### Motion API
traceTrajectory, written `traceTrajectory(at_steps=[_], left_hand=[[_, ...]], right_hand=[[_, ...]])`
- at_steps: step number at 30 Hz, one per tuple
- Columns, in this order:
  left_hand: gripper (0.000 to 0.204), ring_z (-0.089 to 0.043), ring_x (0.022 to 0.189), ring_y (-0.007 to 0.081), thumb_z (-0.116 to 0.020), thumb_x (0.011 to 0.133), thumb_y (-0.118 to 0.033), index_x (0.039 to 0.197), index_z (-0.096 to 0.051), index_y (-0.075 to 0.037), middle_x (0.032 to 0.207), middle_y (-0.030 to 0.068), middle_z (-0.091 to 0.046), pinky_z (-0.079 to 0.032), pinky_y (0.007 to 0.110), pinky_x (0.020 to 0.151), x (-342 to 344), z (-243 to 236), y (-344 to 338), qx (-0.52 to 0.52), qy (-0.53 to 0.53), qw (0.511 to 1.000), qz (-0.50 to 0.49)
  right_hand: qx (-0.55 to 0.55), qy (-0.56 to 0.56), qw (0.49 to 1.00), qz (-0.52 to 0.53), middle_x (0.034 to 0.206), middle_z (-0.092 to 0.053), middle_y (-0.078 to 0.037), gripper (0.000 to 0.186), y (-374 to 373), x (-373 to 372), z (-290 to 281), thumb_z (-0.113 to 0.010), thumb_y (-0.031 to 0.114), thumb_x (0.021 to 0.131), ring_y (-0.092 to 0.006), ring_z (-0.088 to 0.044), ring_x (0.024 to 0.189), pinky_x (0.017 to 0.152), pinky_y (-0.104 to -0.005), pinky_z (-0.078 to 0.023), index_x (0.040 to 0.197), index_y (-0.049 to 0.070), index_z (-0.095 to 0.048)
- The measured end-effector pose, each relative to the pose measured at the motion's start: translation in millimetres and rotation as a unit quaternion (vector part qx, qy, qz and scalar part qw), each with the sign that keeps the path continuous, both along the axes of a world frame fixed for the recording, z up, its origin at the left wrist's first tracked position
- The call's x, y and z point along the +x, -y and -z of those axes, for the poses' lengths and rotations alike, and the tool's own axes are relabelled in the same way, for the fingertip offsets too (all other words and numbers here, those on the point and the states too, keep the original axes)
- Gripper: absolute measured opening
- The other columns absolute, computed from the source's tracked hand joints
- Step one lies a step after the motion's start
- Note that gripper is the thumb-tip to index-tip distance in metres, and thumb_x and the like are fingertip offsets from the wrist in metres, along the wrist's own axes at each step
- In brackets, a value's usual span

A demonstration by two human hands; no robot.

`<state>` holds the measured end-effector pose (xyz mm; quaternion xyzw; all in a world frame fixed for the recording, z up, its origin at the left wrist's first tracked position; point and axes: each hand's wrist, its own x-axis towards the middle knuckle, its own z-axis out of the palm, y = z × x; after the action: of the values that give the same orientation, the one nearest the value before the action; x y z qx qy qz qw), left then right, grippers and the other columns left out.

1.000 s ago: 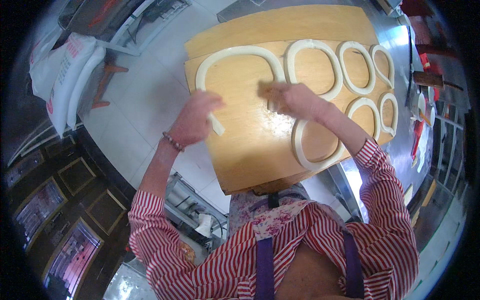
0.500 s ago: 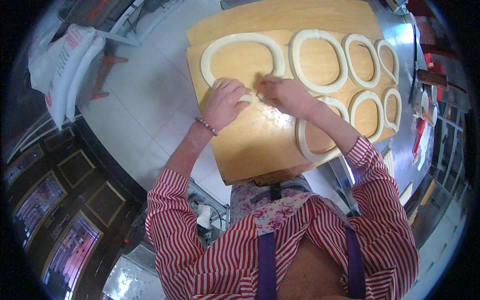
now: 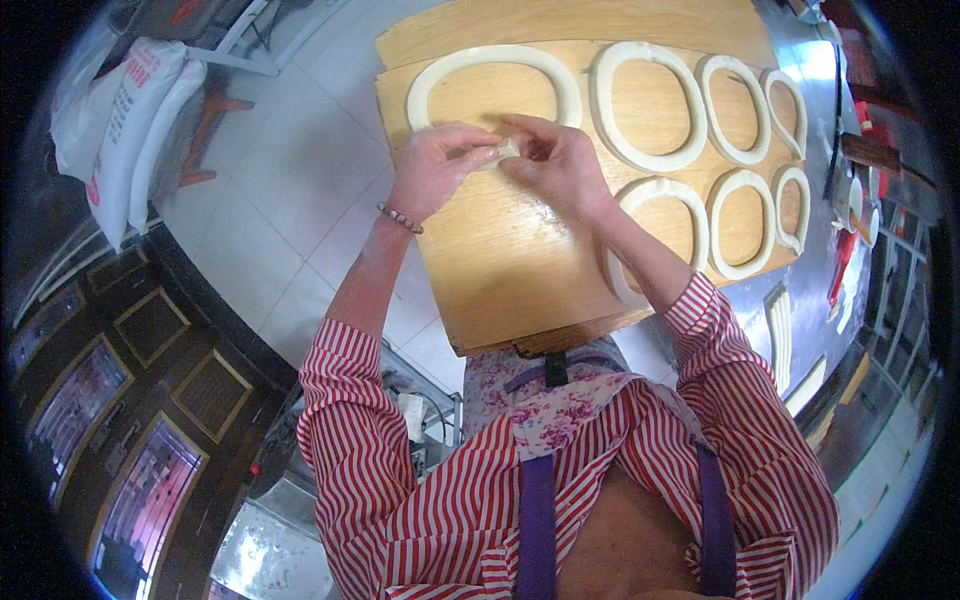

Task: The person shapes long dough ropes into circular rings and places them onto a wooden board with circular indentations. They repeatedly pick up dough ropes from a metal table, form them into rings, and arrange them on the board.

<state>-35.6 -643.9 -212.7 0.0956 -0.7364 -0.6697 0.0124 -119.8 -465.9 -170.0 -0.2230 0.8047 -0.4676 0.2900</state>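
At the far left of a wooden board (image 3: 490, 270) lies a pale dough ring (image 3: 495, 54), its near side gathered between my hands. My left hand (image 3: 440, 165) pinches one end of the dough between thumb and fingers. Close against it, my right hand (image 3: 562, 170) has its fingers curled round the other end, index finger stretched above. A short bit of the dough shows between the fingertips; whether the two ends are joined I cannot tell. To the right are several more dough rings, among them a large one (image 3: 599, 100) beside it and a lower one (image 3: 657, 187) partly behind my right forearm.
A shiny metal table (image 3: 818, 75) runs along the right, with dough strips (image 3: 779, 335) near its front. White sacks (image 3: 135, 120) stand at the left beside a reddish stool frame (image 3: 215, 104). The board's near edge is close to my waist.
Both hands have come together and lifted the dough ends between them; before, they lay apart with a gap. The whole board sits slightly higher in view.
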Motion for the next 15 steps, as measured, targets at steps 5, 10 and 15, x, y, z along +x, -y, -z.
traceTrajectory(at_steps=[5, 10, 15], left_hand=[[0.016, -0.067, 0.083, 0.0232, -0.07, 0.088, -0.016, 0.098, -0.075, -0.005, 0.091, 0.0112, -0.072, -0.052, 0.035, 0.076, 3.6, -3.1, -6.9, -0.12, 0.023, 0.992, 0.035], [0.021, -0.061, 0.093, 0.029, -0.073, 0.081, -0.021, 0.095, -0.072, -0.005, 0.09, 0.0091, -0.067, -0.045, 0.041, 0.088, 5.2, -8.5, -20.8, -0.343, -0.074, 0.931, 0.098], [0.026, -0.057, 0.098, 0.0261, -0.078, 0.075, -0.024, 0.092, -0.07, -0.006, 0.089, 0.0086, -0.063, -0.036, 0.041, 0.094, 4.4, -1.3, -44.7, -0.379, -0.076, 0.922, 0.022]], right_hand=[[0.084, -0.152, 0.977, -0.12, 0.103, -0.067, -0.011, 0.054, -14.4, 6.0, -5.7, -0.072, 0.009, 0.079, -0.0279, -0.066, 0.088, 0.076, -0.0357, -0.055, 0.131, 0.008, -0.06], [0.158, -0.316, 0.904, -0.239, 0.125, -0.06, -0.008, 0.038, -27.6, -9.7, 2.6, -0.069, 0.011, 0.082, -0.0305, -0.063, 0.104, 0.082, -0.0406, -0.056, 0.119, 0.012, -0.064], [0.083, -0.236, 0.942, -0.223, 0.112, -0.064, -0.013, 0.033, -28.7, -25.4, 9.9, -0.071, 0.015, 0.082, -0.0333, -0.065, 0.096, 0.083, -0.0413, -0.054, 0.113, 0.007, -0.064]])
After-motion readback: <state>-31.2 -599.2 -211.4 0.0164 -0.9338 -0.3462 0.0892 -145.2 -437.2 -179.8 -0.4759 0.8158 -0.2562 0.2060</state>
